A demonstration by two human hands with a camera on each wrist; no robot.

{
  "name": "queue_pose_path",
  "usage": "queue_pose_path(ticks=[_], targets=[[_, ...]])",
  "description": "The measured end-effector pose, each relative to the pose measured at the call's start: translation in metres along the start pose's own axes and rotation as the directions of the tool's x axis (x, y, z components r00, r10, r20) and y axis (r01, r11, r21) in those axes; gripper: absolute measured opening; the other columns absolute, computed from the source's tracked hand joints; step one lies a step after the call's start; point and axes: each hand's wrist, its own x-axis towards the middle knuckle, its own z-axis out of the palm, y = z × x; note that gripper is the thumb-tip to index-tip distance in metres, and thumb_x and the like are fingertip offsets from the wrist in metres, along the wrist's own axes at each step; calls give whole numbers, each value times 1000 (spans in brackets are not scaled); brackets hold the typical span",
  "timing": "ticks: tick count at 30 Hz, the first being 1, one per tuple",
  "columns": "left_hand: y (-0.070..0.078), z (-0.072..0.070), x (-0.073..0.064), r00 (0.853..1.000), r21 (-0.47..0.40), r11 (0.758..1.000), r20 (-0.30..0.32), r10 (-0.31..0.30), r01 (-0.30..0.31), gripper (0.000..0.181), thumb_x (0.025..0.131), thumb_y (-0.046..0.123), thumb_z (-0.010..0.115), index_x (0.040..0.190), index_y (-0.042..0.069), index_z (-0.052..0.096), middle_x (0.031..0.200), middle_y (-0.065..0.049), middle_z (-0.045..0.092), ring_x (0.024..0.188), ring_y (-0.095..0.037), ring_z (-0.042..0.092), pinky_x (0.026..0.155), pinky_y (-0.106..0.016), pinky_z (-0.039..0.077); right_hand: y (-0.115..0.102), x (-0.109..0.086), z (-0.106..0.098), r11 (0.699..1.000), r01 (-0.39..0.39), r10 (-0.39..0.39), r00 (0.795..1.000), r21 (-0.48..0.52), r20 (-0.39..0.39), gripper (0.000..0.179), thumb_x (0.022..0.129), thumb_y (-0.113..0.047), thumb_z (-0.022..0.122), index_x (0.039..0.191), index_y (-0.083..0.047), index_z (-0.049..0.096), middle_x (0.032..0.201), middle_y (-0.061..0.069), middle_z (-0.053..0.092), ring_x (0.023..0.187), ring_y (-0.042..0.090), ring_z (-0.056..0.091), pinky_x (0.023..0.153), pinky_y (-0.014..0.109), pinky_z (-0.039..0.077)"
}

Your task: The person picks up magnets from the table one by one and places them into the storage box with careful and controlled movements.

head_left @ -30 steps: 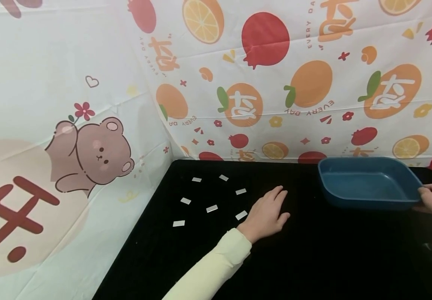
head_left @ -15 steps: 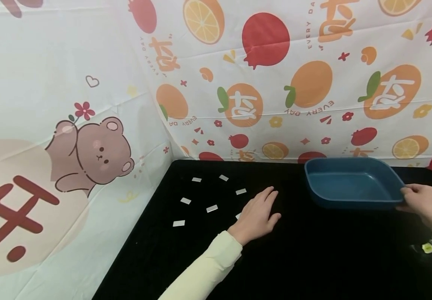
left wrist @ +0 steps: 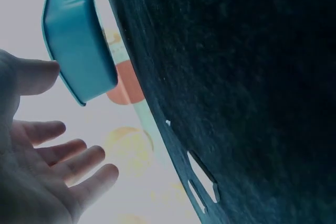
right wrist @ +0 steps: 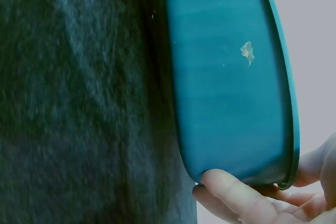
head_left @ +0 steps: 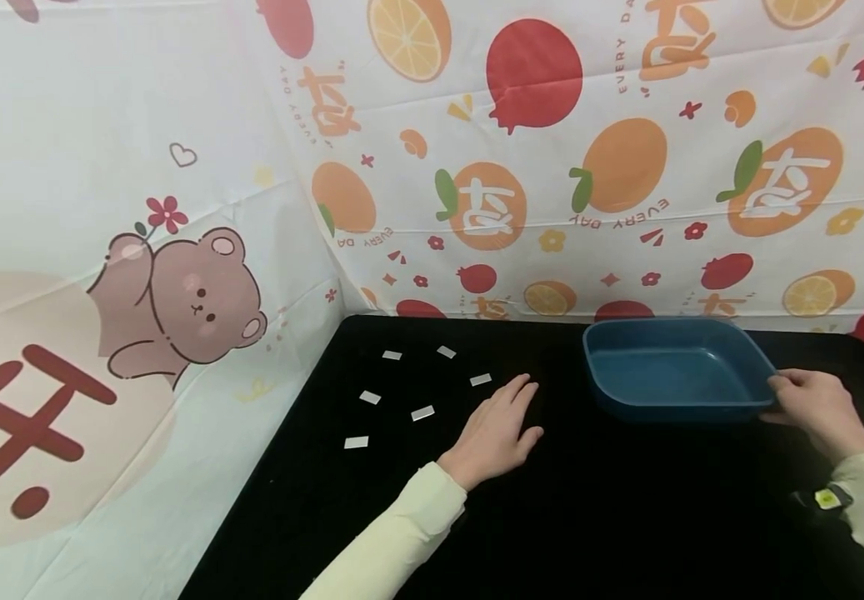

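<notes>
A blue plastic basin (head_left: 679, 408) is at the back right of the black table. My right hand (head_left: 817, 408) grips its right end, thumb at the rim and fingers under the side, as the right wrist view shows on the basin wall (right wrist: 226, 87). My left hand (head_left: 490, 433) hovers over the middle of the table, left of the basin, fingers spread and holding nothing. In the left wrist view the same hand (left wrist: 47, 161) has its palm bare, with the basin (left wrist: 79, 35) beyond the thumb. Just left of it lies a small white rectangular piece (head_left: 480, 380).
Several more white pieces lie scattered on the left of the black table (head_left: 626, 517), among them one white piece (head_left: 422, 413) near the left wrist. Behind the table hangs a fruit-print cloth (head_left: 551, 167); a bear-print cloth (head_left: 199, 300) hangs along the left side.
The basin has moved left along the table with my right hand gripping it. My left hand has also drifted left, now covering one white piece that showed before.
</notes>
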Motion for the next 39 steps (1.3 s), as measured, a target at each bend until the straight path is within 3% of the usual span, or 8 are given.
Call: queue_pose_path(ticks=[4, 12, 23, 30, 39], targets=[[-7, -3, -5, 1000, -2, 1000, 13, -16, 16, 62, 98, 34, 60, 151, 9, 40, 160, -10, 35, 141, -27, 47, 104, -45, 50, -4, -2, 7, 999, 31, -34, 997, 43, 63, 57, 105, -19, 30, 137, 29, 32, 133, 51, 37, 69, 2, 69, 67, 33, 62], [-21, -11, -10, 999, -39, 998, -12, -45, 44, 61, 98, 32, 61, 150, 8, 41, 160, -12, 35, 136, -28, 51, 102, -47, 51, -23, -5, 31, 997, 43, -49, 994, 62, 102, 57, 105, -20, 29, 139, 26, 31, 134, 47, 39, 76, 7, 71, 70, 32, 61], [-39, -18, -21, 997, -48, 996, -25, -75, 74, 62, 98, 30, 61, 151, 6, 39, 160, -12, 34, 138, -31, 48, 105, -50, 48, -42, -15, 59, 991, 40, -54, 992, 124, 113, 55, 104, -17, 30, 141, 24, 31, 135, 46, 40, 77, 8, 71, 71, 30, 61], [-47, -21, -30, 994, -73, 991, -1, -111, 111, 63, 99, 28, 59, 154, 9, 35, 161, -13, 32, 140, -34, 44, 107, -57, 44, -49, -22, 72, 989, 45, -60, 992, 138, 108, 55, 103, -16, 29, 143, 21, 30, 137, 46, 40, 84, 16, 72, 72, 29, 61], [-57, -23, -37, 989, -4, 990, -35, -142, 142, 63, 96, 30, 63, 150, 5, 41, 158, -13, 37, 132, -33, 53, 100, -53, 50, -57, -30, 95, 981, 29, -48, 994, 189, 100, 51, 103, -14, 33, 142, 18, 32, 132, 40, 44, 82, 12, 69, 71, 29, 61]])
